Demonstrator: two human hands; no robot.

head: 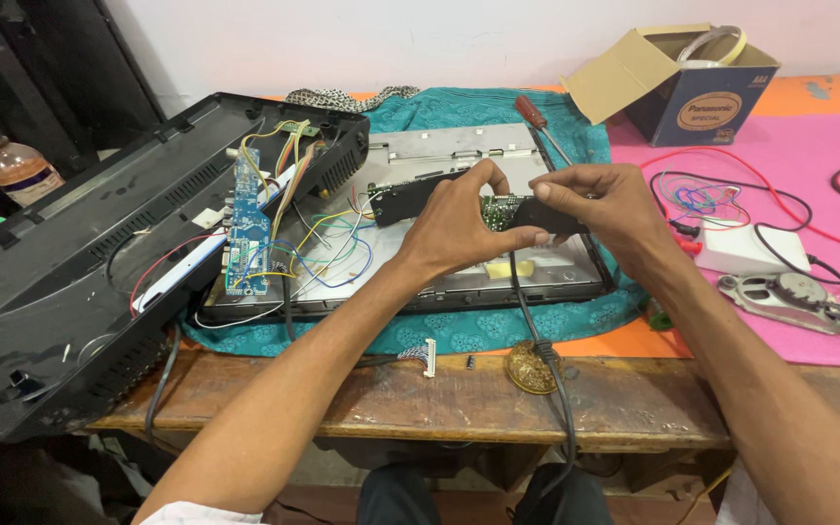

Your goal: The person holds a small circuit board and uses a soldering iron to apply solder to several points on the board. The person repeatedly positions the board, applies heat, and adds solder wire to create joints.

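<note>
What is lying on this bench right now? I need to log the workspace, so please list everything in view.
circuit board strip: 1, black and green, held in both hands
black cable: 1, hanging from the strip
metal panel: 1, silver, on teal cloth
back cover: 1, black, left
blue board: 1, with coloured wires
screwdriver: 1, red handle, behind the panel
cardboard box: 1, far right
bottle: 1, far left
white box: 1, on pink cloth
left hand: 1, fingers on strip
right hand: 1, fingers on strip
</note>
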